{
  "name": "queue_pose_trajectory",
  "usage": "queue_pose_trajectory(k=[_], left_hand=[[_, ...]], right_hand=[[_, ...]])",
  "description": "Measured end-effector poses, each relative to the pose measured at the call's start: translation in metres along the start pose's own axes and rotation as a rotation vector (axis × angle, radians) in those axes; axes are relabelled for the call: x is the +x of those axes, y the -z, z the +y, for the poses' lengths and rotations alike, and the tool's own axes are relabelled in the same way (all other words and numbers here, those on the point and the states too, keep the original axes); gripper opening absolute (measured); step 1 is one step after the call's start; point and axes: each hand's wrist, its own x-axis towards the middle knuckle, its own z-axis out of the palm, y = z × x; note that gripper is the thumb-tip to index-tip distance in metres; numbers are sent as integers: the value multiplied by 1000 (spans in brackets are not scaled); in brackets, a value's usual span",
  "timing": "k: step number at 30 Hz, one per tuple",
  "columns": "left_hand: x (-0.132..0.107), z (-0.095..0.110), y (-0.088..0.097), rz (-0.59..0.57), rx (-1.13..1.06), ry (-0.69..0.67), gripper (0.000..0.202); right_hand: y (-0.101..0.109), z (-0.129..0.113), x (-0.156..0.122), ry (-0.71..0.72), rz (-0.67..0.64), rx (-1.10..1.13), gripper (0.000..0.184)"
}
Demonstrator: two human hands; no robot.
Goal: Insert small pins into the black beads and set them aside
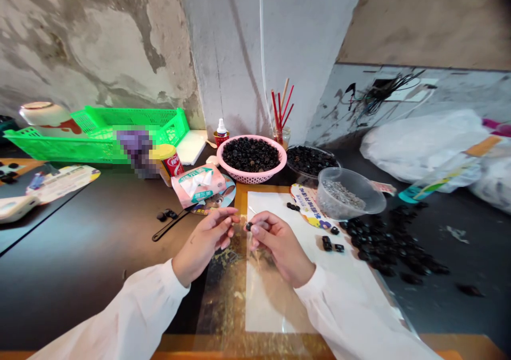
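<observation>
Both my hands meet above the white sheet at the table's middle. My right hand is closed in a pinch on a small black bead, with a thin pin-like piece poking up beside it. My left hand has its fingers pressed together just left of the bead; what it holds, if anything, is too small to make out. Several loose black pieces lie on the sheet to the right of my right hand.
A pink basket of black beads, a dark bowl of the same and a clear bowl of small metal parts stand behind. A pile of black pieces, plastic bags, a tissue pack, a green crate and a black tool surround the work area.
</observation>
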Motion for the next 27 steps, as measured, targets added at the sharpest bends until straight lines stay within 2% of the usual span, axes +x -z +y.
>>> queue_pose_trajectory(k=[6,11,18,23,27], left_hand=[[1,-6,5,-62,177,-134,47],[-2,-3,3,-38,273,-188,48],[0,-4,4,29,283,-260,37],[2,-9,11,-2,259,-260,31],[-2,-7,8,-30,226,-245,26]], right_hand=[[-2,-2,-3,35,-25,-41,32],[-7,-5,-5,30,-50,-38,32],[-7,-5,-4,40,-28,-68,35],[-8,-8,-6,73,-13,-116,35],[-11,-9,-8,87,-6,-148,36]])
